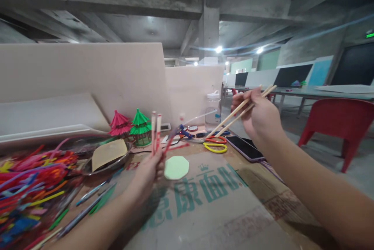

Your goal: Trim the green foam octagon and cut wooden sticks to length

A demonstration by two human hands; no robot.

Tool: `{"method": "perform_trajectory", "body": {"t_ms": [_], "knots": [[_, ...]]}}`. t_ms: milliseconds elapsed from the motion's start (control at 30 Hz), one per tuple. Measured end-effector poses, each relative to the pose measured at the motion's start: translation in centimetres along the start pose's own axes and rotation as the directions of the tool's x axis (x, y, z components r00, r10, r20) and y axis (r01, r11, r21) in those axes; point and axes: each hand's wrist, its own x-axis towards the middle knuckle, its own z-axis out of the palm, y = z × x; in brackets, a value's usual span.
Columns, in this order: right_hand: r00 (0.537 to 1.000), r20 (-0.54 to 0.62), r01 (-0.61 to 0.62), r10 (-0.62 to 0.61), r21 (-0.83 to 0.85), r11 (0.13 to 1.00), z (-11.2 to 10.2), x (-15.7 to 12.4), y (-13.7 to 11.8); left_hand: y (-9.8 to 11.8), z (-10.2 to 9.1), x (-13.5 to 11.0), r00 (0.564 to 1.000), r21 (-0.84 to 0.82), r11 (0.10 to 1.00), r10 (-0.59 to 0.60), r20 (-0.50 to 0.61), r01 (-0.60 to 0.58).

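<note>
My right hand (257, 113) is raised at the right, its fingers closed round a pair of pale wooden chopsticks (232, 116) that slant down to the left. Lower and left of centre, my left hand (150, 170) grips two narrow upright sticks (156, 135), whitish with red marks; motion smears what else may be in it. Just right of that hand, a pale green octagonal piece (177, 167) lies flat on the cardboard (222, 215). Below the chopsticks' lower ends are scissors (215, 147) with red and yellow handles.
At the left lie many coloured pipe cleaners (37, 176) and a metal bowl (124, 155) with a tan sheet over it. Pink (118, 123) and green (140, 125) pagoda models stand behind. A blue glue gun (185, 131), bottle (212, 113) and phone (244, 148) sit farther right.
</note>
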Motion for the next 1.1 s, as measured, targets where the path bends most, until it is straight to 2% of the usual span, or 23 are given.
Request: {"method": "perform_trajectory", "body": {"t_ms": [67, 167, 300, 400, 567, 667, 800, 900, 1000, 1100], "knots": [[0.999, -0.015, -0.043, 0.043, 0.027, 0.999, -0.1, 0.4, 0.1, 0.4, -1.0, 1.2, 0.997, -0.053, 0.998, 0.036, -0.072, -0.04], [0.984, 0.028, -0.179, 0.177, 0.083, 0.98, 0.6, -0.3, 0.5, 0.7, -2.0, 2.1, 0.99, -0.094, 0.992, 0.074, -0.118, -0.086], [0.9, 0.139, -0.428, 0.413, 0.107, 0.897, 2.4, -2.4, 0.4, 0.4, -2.0, 2.0, 0.993, -0.114, 0.991, 0.06, -0.106, -0.072], [0.848, 0.195, -0.517, 0.493, 0.098, 0.85, 3.2, -3.6, 0.0, 0.1, -1.4, 1.4, 0.999, -0.095, 0.995, 0.008, -0.045, -0.012], [0.823, 0.339, -0.5, 0.456, 0.052, 0.865, 2.9, -4.6, 0.8, -0.1, 0.0, -0.5, 0.989, 0.043, 0.999, -0.006, 0.147, 0.0], [0.813, 0.38, -0.475, 0.442, -0.008, 0.88, 2.4, -4.8, 2.1, -0.2, 0.9, -2.1, 0.968, 0.126, 0.992, -0.032, 0.247, 0.0], [0.737, 0.465, -0.504, 0.491, -0.106, 0.857, 2.4, -5.3, 3.3, -0.2, 1.8, -3.5, 0.934, 0.242, 0.97, -0.111, 0.34, 0.027], [0.683, 0.542, -0.513, 0.49, -0.122, 0.85, 2.7, -5.9, 3.3, -0.6, 2.0, -3.6, 0.904, 0.304, 0.95, -0.188, 0.383, 0.069], [0.69, 0.57, -0.475, 0.446, -0.109, 0.873, 2.9, -6.6, 3.1, -1.2, 2.0, -3.4, 0.881, 0.339, 0.935, -0.246, 0.404, 0.106], [0.719, 0.526, -0.466, 0.454, -0.118, 0.877, 3.2, -7.4, 3.2, -1.6, 2.0, -3.2, 0.894, 0.333, 0.941, -0.197, 0.402, 0.058]]}}
